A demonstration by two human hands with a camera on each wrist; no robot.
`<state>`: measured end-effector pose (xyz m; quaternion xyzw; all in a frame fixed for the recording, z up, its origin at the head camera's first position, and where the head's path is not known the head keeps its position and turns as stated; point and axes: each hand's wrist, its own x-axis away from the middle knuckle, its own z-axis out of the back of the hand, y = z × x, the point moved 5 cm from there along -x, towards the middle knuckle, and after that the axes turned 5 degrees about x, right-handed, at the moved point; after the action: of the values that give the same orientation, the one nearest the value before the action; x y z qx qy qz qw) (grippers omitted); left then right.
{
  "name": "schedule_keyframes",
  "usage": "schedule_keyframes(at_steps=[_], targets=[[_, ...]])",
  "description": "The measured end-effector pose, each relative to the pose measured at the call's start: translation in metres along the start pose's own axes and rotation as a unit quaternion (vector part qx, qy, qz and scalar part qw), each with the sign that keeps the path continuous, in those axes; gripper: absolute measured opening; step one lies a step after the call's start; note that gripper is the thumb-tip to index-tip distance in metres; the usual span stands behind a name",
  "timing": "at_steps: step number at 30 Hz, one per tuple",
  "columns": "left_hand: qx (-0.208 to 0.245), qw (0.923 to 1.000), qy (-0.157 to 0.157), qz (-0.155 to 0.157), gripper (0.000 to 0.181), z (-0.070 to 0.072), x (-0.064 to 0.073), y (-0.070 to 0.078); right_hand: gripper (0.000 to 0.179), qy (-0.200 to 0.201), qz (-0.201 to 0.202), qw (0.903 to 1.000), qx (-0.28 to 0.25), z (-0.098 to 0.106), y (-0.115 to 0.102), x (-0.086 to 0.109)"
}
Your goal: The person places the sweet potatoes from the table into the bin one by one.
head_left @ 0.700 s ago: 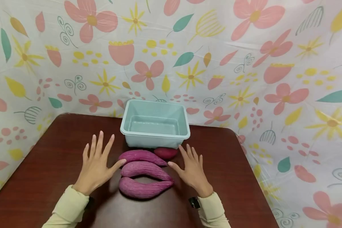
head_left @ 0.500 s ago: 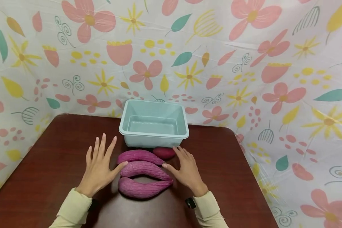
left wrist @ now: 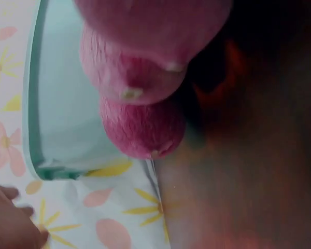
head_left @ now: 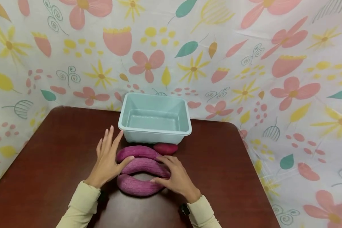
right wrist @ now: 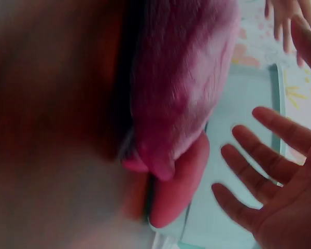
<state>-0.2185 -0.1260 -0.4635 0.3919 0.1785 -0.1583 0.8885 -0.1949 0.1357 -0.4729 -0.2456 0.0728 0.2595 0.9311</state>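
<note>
"What is the person wearing?"

"A top with long sleeves. The pale yellow-cream left sleeve (head_left: 79,205) goes all the way down the arm. The pale yellow-cream right sleeve (head_left: 200,214) looks just the same."

"Is the cloth soft?"

"It looks soft and plain. No stripes, no pictures on it."

"What is at the ends?"

"Each sleeve stops at the wrist with a snug cuff. A small black band (head_left: 184,209) sits at the right wrist, by the cuff. A dark bit (head_left: 101,197) peeks out by the left cuff too."

"And the hands?"

"The bare left hand (head_left: 107,160) and the bare right hand (head_left: 175,179) have no gloves and no rings. The nails are short and plain."
</note>
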Motion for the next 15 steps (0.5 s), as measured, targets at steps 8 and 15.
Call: schedule_keyframes(at_steps=[8,15], targets=[[0.053,0.9972,-0.021,-0.048,0.092,0.007,-0.032,-0.012,0.076,-0.035,0.043,0.998,-0.03,-0.016,-0.014,0.002],[0.06,0.9968,-0.009,-0.053,0.089,0.008,-0.051,-0.021,0.073,-0.037,0.065,0.9958,-0.054,-0.023,-0.021,0.003]])
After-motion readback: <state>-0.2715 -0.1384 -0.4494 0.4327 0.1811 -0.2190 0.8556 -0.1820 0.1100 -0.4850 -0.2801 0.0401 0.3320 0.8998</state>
